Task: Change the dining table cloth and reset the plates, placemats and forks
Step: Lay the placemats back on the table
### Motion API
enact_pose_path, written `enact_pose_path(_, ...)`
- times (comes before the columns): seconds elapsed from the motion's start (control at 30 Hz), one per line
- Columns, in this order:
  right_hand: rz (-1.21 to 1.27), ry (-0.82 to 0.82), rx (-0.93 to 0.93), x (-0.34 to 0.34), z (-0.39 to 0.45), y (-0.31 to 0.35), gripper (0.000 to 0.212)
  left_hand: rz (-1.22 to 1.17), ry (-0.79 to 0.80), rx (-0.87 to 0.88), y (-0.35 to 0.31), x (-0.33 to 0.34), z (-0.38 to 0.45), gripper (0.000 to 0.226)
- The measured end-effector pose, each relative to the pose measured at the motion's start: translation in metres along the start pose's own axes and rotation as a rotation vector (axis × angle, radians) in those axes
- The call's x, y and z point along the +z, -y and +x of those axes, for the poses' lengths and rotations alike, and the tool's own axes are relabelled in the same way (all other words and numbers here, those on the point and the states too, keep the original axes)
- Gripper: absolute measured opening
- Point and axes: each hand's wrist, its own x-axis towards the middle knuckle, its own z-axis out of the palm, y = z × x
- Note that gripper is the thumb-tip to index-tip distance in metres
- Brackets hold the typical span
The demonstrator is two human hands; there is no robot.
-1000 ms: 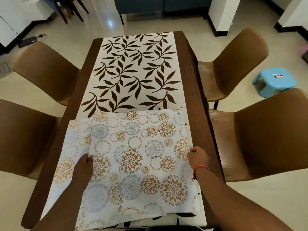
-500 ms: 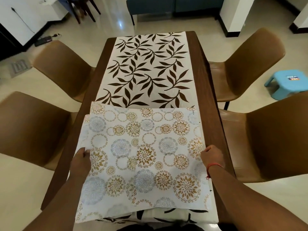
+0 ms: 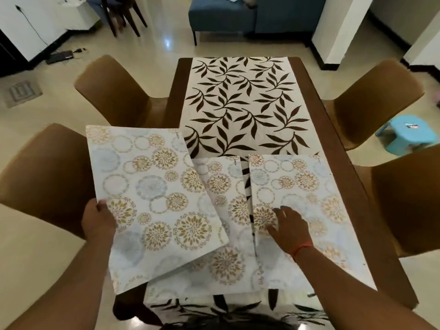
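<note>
Fingers of left hand (image 3: 98, 221) are curled on the near-left corner of 1 placemat (image 3: 152, 198), held lifted and tilted past the table's (image 3: 338, 148) left edge. Right hand (image 3: 289, 231) is laid flat, fingers spread, on a 2nd placemat (image 3: 307, 210) at the near-right edge; a 3rd (image 3: 228, 234) lies between, partly covered. Leaf-print cloth (image 3: 240, 103) looks already laid. Judged approx. halfway: mats not yet spread, plates & forks not in view.

White table cloth (image 3: 240, 103) with dark brown leaf sprigs. Dark brown wood table (image 3: 338, 148). Placemats (image 3: 152, 186) white, printed with gold flower rosettes, pale blue rosettes, thin ring outlines. Tan-brown chairs (image 3: 114, 91). Light blue stool (image 3: 409, 136). Blue sofa (image 3: 223, 17). Cream floor (image 3: 47, 110).
</note>
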Motion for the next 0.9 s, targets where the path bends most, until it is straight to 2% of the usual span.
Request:
enact_pose_path(0.13, -0.069, 0.093, 0.03, 0.024, -0.013, 0.054, 0.085, -0.051, 0.091, 0.005, 0.012, -0.013, 0.03, 0.028)
enact_pose_path(0.3, -0.052, 0.127, 0.157, 0.035, -0.035, 0.082, 0.076, -0.043, 0.201, 0.037, 0.017, -0.02, 0.045, 0.028)
enact_pose_path(0.5, -0.032, 0.184, 0.278, 0.03, -0.042, 0.08, 0.069, 0.024, 0.268, 0.044, 0.019, -0.017, 0.047, 0.032)
enact_pose_path(0.83, -0.065, 0.193, 0.308, 0.026, -0.051, 0.071, 0.064, -0.006, 0.281, 0.058, 0.019, -0.007, 0.025, 0.034)
enact_pose_path(0.9, -0.093, 0.141, 0.28, 0.022, -0.05, 0.074, 0.059, 0.004, 0.264, 0.072, 0.016, -0.007, 0.018, 0.034)
